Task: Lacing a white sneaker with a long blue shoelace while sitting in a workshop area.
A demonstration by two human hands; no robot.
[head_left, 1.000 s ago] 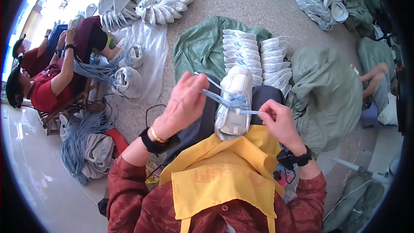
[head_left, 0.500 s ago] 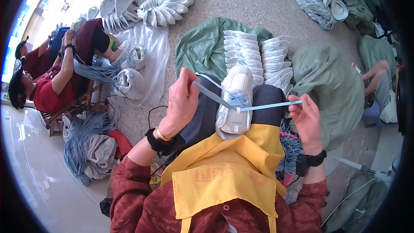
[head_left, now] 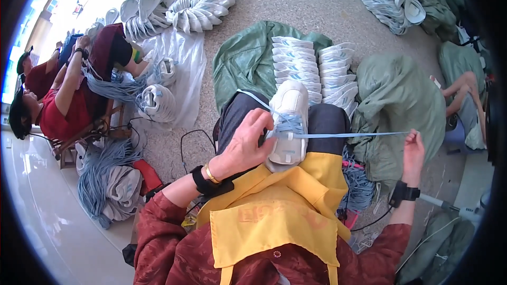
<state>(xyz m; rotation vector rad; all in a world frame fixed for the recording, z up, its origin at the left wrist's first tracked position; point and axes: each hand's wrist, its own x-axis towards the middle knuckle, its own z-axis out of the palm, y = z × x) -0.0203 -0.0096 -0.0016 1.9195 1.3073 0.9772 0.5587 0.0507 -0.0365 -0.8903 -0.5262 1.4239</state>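
A white sneaker (head_left: 289, 103) with light blue laces rests across my lap, its toe pointing away from me. My left hand (head_left: 245, 142) is at the sneaker's left edge, its fingers curled and fingertips pressing on the upper beside the lacing. Out to the right, my right hand (head_left: 414, 150) pinches the end of a light blue shoelace (head_left: 359, 135), which runs taut and nearly level from the tongue. Another stretch of lace loops off the sneaker's left side over my dark trouser leg. A yellow apron (head_left: 274, 216) covers my lap below the heel.
Stacked white shoe uppers (head_left: 297, 66) stand ahead on a green cloth (head_left: 237, 58). A bulky green sack (head_left: 398, 111) lies right, near blue lace bundles (head_left: 358, 187). Co-workers sit at both sides; more laces (head_left: 103, 179) hang at left. Uppers (head_left: 203, 8) ring the floor farther off.
My right hand has moved outward to the right, drawing the lace out longer. My left hand has come down and right from the raised lace onto the sneaker's side.
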